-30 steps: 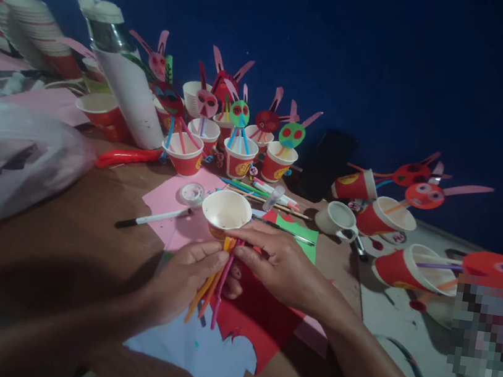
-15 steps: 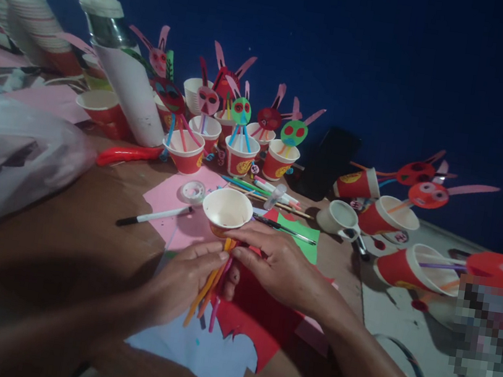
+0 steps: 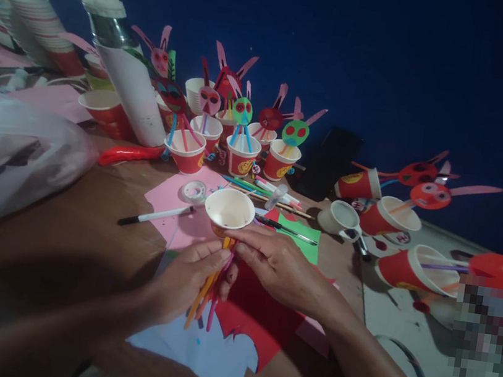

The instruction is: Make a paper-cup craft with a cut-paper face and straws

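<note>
My left hand (image 3: 195, 272) is closed on several thin, fuzzy strips (image 3: 206, 291) in orange and pink, which look like pipe cleaners and hang down below the fingers. My right hand (image 3: 280, 267) pinches at the top of the same bundle, its thumb close to the left thumb. Just beyond the fingertips stands a paper cup (image 3: 230, 209), its open mouth facing up; its lower part is partly hidden by my hands. Beneath the hands lie red paper (image 3: 256, 320) and a pale blue sheet (image 3: 204, 356).
Behind are several red cups (image 3: 241, 162) with paper animal heads. A white flask (image 3: 126, 83) and plastic bag (image 3: 16, 162) stand left. A marker (image 3: 154, 215), tape roll (image 3: 194, 191), pen (image 3: 287, 230) and mug (image 3: 339, 219) surround the middle cup. More decorated cups (image 3: 393, 264) lie right.
The view has shifted very slightly. Both hands stay together at the bundle, with the pink strip turned a little in the fingers.
</note>
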Available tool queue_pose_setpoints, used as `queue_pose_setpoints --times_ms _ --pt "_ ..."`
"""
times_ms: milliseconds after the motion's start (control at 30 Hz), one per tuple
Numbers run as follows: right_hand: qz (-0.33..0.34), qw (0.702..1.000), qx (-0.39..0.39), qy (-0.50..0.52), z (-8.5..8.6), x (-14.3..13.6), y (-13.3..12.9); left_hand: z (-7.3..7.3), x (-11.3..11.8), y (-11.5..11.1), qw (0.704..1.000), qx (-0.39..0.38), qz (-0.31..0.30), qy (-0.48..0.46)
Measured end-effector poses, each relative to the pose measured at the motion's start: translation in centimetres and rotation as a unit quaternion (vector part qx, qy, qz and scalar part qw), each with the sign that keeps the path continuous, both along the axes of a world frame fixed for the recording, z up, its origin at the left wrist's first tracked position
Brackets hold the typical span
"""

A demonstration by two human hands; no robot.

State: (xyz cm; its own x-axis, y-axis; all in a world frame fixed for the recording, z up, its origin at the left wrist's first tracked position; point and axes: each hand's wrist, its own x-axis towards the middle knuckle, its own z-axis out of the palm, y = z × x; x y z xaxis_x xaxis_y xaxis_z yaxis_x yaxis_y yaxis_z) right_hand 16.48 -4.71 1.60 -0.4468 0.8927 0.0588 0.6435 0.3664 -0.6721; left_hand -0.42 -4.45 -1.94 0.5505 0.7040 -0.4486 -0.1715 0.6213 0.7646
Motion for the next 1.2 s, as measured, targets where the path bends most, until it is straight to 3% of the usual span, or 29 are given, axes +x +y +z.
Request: queue_pose_setpoints --times_ms 167,567,933,1200 --pt "0.004 1.000 -0.024 0.012 0.3 0.1 0.0 0.2 0.0 0.0 0.999 -0.029 0.011 -0.017" --pt "0.024 0.998 -0.065 -0.009 0.7 0.1 -0.1 0.0 0.1 0.2 1.000 -0.011 0.017 0.008" --pt "0.020 0.997 -0.069 0.015 2.0 -0.3 -0.6 -0.1 0.3 0.2 0.999 0.008 0.043 -0.005" --pt "0.009 0.997 -0.070 0.018 1.9 -0.3 -0.9 -0.4 0.4 0.2 0.998 0.011 0.061 -0.008"
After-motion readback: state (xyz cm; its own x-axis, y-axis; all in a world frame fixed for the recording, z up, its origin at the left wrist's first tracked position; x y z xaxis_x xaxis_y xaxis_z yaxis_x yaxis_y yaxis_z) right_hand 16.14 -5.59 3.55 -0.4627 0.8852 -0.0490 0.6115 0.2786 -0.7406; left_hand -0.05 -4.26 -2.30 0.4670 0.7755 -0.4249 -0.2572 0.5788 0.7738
